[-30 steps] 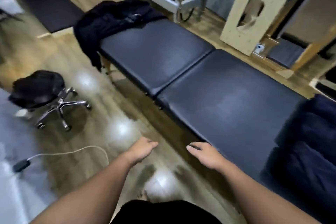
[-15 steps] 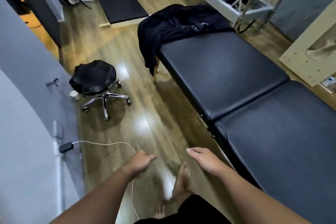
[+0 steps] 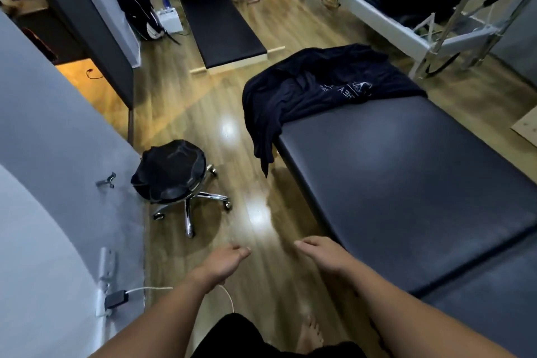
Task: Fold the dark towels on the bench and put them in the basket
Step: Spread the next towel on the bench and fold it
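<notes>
Padded surface beside wood floor, dark towel heaped at far end. Left hand, right hand: grip slack, holding nothing. Best reached closer, then lifted by corners.

dark towel on bench, pale print w/ emblem, letters partly folded, not legible

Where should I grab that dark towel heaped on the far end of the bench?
Probably grip the dark towel by the edge hanging off the bench on its left, aisle side: it dangles free, while the rest is bunched. Both hands hold nothing.
</notes>
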`<state>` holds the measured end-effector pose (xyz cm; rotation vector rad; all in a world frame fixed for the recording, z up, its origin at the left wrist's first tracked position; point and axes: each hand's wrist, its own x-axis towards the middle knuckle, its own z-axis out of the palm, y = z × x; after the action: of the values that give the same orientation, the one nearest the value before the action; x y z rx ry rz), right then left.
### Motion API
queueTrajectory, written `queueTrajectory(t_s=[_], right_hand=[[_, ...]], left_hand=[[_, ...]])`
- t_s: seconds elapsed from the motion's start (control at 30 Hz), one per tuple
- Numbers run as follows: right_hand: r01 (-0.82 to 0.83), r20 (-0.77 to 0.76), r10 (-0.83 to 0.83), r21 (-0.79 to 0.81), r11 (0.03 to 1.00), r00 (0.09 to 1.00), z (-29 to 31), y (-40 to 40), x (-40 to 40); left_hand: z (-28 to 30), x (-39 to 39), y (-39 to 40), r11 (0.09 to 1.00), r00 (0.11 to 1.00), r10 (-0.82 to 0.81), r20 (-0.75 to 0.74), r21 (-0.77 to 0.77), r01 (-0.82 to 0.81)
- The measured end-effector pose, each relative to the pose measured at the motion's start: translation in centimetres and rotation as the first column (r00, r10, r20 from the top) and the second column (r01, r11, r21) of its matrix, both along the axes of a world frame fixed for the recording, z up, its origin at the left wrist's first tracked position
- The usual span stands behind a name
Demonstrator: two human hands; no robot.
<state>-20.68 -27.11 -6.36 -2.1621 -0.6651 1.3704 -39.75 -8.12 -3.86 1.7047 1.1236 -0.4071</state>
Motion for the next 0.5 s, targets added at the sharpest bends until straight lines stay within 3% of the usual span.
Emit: queueTrajectory(t_s=[0.17,0.5], right_hand=[[0.053,0.006,-0.053,0.004,0.999,0.999,-0.1,6.2,4.8],[0.342,0.047,-0.34,-0.048,0.939,0.939,2.6,18.5,13.9]], left_hand=[[-0.4,5.3,6.9,0.999,1.0,-0.03,-0.003,-0.016,0.03],[-1.5,19.6,22.5,0.984,0.987,-0.154,0.041,-0.08,0.157]])
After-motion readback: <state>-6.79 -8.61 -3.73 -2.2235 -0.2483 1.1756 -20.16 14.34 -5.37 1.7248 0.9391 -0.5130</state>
